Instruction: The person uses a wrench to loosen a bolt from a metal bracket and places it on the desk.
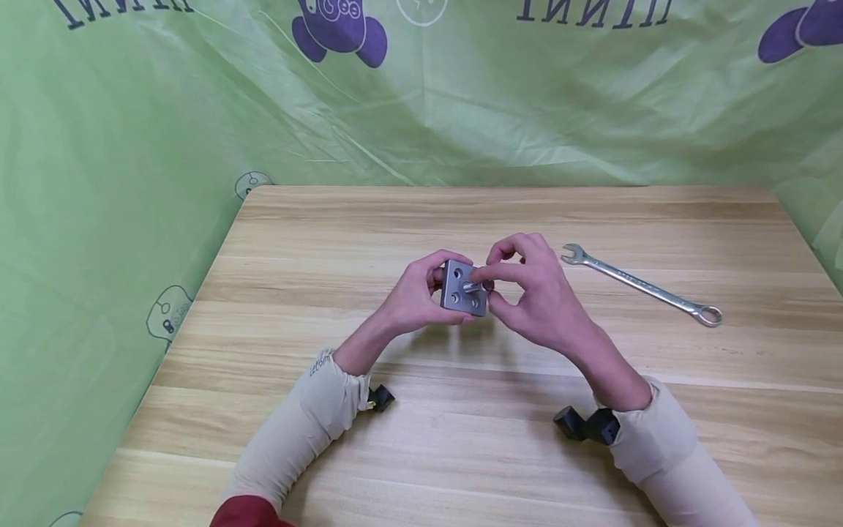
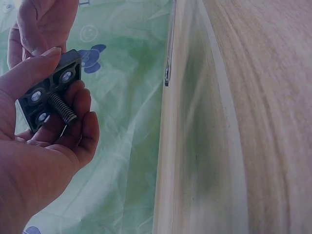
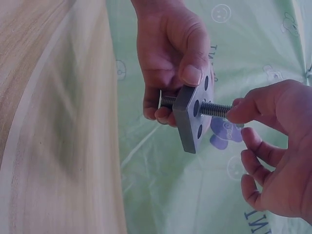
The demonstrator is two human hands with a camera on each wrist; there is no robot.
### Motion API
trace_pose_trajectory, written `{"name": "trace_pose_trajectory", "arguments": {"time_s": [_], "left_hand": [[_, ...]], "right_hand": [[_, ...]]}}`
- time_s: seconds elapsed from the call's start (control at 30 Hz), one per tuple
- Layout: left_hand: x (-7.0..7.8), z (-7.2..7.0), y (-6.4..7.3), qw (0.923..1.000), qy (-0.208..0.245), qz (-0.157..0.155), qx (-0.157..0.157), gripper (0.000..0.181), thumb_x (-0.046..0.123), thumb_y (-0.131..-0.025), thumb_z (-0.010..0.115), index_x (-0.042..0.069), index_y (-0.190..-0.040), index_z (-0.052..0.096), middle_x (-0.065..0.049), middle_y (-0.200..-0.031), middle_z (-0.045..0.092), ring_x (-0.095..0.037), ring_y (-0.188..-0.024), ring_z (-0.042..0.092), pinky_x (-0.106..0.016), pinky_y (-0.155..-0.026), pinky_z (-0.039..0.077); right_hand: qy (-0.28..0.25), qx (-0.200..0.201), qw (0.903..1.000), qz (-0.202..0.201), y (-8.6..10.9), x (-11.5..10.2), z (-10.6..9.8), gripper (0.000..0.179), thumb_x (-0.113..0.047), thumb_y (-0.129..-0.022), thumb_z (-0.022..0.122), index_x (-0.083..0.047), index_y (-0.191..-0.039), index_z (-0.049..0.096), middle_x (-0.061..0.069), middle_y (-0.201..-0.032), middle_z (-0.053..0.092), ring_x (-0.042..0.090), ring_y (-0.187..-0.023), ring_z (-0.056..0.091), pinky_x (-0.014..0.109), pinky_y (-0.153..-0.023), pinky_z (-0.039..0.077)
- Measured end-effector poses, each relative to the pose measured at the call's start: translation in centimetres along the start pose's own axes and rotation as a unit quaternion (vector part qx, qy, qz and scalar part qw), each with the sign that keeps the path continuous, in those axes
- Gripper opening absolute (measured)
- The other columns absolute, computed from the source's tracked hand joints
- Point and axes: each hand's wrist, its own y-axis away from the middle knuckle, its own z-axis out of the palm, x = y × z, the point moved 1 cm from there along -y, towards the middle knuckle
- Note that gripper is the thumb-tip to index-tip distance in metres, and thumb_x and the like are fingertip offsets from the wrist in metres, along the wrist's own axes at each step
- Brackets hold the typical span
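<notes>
A square grey metal plate [image 1: 456, 298] with several round holes is held up above the table, tilted. My left hand [image 1: 421, 296] grips it by its edges, the thumb along one side and fingers on the other. Through the middle of the plate runs a threaded bolt [image 3: 214, 109], its thread showing on both faces. On the far face, in the left wrist view, the bolt's threaded end [image 2: 63, 109] sticks out beside the left fingers. My right hand [image 1: 543, 296] pinches the other end of the bolt between thumb and index finger, the remaining fingers loosely bent.
A combination wrench [image 1: 642, 284] lies on the wooden table [image 1: 461, 454] to the right of the hands. Behind and left of the table hangs a green printed sheet [image 1: 461, 117]. Black wrist camera mounts [image 1: 586, 424] stick out from the beige sleeves.
</notes>
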Motion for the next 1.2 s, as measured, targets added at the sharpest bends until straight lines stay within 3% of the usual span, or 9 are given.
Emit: {"name": "trace_pose_trajectory", "arguments": {"time_s": [0.13,0.27,0.37,0.5,0.77,0.93,1.2], "left_hand": [[0.0,0.0,0.0,1.0000,0.002,0.003,0.002,0.067,-0.007,-0.062,0.082,0.000,-0.122,0.054,-0.025,-0.101,0.069,-0.008,-0.080,0.066,-0.024,-0.079,0.053],[0.0,-0.1,0.0,1.0000,-0.002,-0.001,0.006,0.065,-0.007,-0.062,0.082,0.000,-0.121,0.055,-0.025,-0.102,0.069,-0.008,-0.081,0.065,-0.023,-0.077,0.053],[0.1,-0.1,0.0,0.9999,-0.010,-0.002,0.006,0.065,-0.005,-0.063,0.082,0.000,-0.121,0.055,-0.024,-0.102,0.069,-0.007,-0.081,0.065,-0.022,-0.075,0.053],[0.1,-0.1,0.1,0.9998,-0.019,-0.002,0.004,0.066,-0.003,-0.063,0.083,0.001,-0.122,0.054,-0.023,-0.103,0.069,-0.008,-0.081,0.066,-0.022,-0.074,0.053],[0.0,-0.1,0.1,0.9999,-0.016,-0.006,0.003,0.066,-0.004,-0.063,0.083,0.000,-0.122,0.054,-0.024,-0.103,0.069,-0.007,-0.081,0.066,-0.022,-0.074,0.054],[0.1,-0.1,0.1,0.9998,-0.016,-0.007,0.005,0.066,-0.004,-0.063,0.083,0.000,-0.122,0.054,-0.023,-0.101,0.069,-0.007,-0.080,0.066,-0.023,-0.073,0.055],[0.2,-0.1,0.0,0.9999,-0.008,-0.007,0.007,0.066,-0.006,-0.062,0.083,0.000,-0.121,0.055,-0.024,-0.101,0.069,-0.008,-0.081,0.065,-0.023,-0.076,0.053]], "right_hand": [[0.014,-0.011,0.9997,0.014,0.1,0.0,0.0,0.028,-0.004,-0.068,0.072,-0.012,-0.094,0.074,0.009,-0.096,0.059,0.027,-0.093,0.046,0.037,-0.080,0.032],[0.058,-0.010,0.9972,0.046,0.1,0.0,0.1,0.035,-0.027,-0.069,0.078,-0.010,-0.098,0.069,0.010,-0.099,0.061,0.029,-0.096,0.049,0.039,-0.079,0.033],[0.094,0.005,0.9931,0.070,0.2,0.0,0.3,0.038,-0.041,-0.070,0.079,-0.010,-0.086,0.066,0.010,-0.095,0.062,0.030,-0.093,0.050,0.038,-0.075,0.034],[0.129,0.013,0.9867,0.098,0.3,0.0,0.6,0.043,-0.049,-0.071,0.077,-0.011,-0.067,0.057,0.010,-0.091,0.062,0.030,-0.087,0.049,0.038,-0.071,0.033],[0.140,0.015,0.9859,0.090,0.4,-0.2,1.0,0.043,-0.041,-0.077,0.078,-0.011,-0.057,0.054,0.009,-0.087,0.061,0.030,-0.086,0.050,0.039,-0.071,0.033],[0.114,0.005,0.9903,0.079,0.3,-0.3,0.8,0.035,-0.034,-0.079,0.077,-0.011,-0.064,0.056,0.009,-0.090,0.060,0.030,-0.092,0.049,0.041,-0.077,0.034],[0.062,0.010,0.9969,0.046,0.2,-0.2,0.0,0.017,-0.024,-0.073,0.079,-0.011,-0.079,0.070,0.009,-0.090,0.058,0.028,-0.090,0.047,0.038,-0.078,0.032]]}}
